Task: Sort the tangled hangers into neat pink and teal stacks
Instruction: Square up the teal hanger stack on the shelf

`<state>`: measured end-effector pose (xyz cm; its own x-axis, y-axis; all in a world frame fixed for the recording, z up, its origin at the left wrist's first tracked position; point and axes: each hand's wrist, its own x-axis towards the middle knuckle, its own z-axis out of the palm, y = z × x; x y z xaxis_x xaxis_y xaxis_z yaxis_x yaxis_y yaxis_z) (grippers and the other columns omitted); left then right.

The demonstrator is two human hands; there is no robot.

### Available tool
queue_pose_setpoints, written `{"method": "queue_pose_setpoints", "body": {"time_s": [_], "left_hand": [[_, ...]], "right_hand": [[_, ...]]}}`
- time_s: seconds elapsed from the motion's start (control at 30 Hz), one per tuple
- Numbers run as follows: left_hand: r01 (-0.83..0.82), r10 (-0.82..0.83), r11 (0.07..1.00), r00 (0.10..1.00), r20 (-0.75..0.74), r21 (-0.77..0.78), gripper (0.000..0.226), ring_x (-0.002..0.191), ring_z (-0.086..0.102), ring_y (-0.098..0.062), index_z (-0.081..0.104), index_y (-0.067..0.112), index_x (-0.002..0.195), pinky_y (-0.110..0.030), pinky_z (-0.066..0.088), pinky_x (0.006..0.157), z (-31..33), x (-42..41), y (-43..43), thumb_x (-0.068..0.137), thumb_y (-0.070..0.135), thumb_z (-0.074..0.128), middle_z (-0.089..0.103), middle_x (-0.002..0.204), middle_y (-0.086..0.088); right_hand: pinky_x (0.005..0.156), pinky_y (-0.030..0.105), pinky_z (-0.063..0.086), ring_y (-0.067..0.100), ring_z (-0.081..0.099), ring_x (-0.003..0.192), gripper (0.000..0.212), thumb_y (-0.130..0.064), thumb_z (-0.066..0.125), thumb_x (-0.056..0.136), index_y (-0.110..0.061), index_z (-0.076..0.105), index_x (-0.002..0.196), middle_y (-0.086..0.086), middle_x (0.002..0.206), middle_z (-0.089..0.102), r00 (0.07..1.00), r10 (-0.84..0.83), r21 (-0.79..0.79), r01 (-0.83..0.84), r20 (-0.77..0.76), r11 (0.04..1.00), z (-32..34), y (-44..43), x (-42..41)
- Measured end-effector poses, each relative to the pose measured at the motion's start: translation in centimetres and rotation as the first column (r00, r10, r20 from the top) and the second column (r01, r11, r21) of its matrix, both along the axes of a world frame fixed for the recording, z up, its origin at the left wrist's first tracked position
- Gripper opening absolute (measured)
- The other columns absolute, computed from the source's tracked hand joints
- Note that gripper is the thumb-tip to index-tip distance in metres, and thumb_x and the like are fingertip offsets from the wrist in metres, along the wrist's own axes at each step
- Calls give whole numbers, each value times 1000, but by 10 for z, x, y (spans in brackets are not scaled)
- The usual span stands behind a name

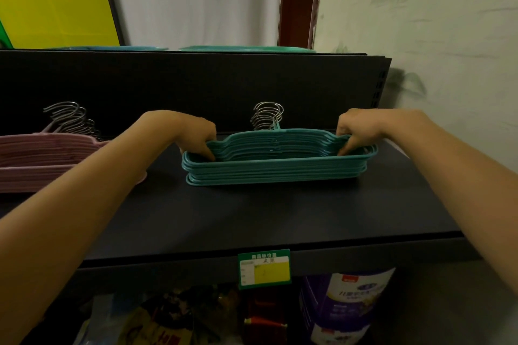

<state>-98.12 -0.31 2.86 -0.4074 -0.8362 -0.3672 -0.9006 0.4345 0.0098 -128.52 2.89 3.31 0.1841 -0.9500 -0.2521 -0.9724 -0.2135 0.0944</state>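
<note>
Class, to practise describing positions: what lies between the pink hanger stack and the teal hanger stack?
In the head view, the left forearm crosses the gap between pink stack and teal stack, over dark shelf; left hand grips the teal stack.

Your teal stack (276, 168) lies flat on the dark shelf (252, 218), right of centre. Its coated-wire hangers are piled with outlines closely aligned and metal hooks (267, 116) bunched at the back. Your pink stack (42, 159) lies to its left, near but apart, with the pink stack's hooks (73, 117) fanned more loosely and its left end out of view.
</note>
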Motion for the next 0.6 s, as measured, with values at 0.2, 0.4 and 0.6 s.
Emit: {"method": "queue_pose_setpoints", "body": {"time_s": [0.2, 0.4, 0.6], "left_hand": [[-117, 119, 992, 992, 40, -51, 12, 76, 64, -21, 51, 14, 82, -25, 53, 60, -7, -1, -2, 84, 16, 62, 58, 80, -3], [-132, 136, 985, 990, 31, -108, 11, 82, 63, -27, 50, 11, 78, -28, 49, 60, -14, -2, -1, 85, 7, 57, 58, 94, -12], [-280, 274, 958, 958, -87, -68, 13, 68, 67, -28, 46, 6, 96, -32, 57, 57, -11, -2, 10, 87, 6, 54, 57, 84, -14]], "right_hand": [[67, 27, 51, 15, 61, 79, 11, -25, 70, 82, -18, 62, 85, -2, 80, 61, 990, -134, 31, 135, -44, 990, -4, -2, -1], [70, 27, 47, 18, 58, 86, 15, -19, 66, 84, -12, 64, 97, 1, 88, 60, 980, -151, -6, 151, -129, 988, -6, 1, 10], [66, 30, 56, 24, 66, 78, 22, -18, 66, 85, -1, 62, 99, 12, 90, 63, 924, -381, 37, 379, 43, 925, -4, 8, 6]]}}
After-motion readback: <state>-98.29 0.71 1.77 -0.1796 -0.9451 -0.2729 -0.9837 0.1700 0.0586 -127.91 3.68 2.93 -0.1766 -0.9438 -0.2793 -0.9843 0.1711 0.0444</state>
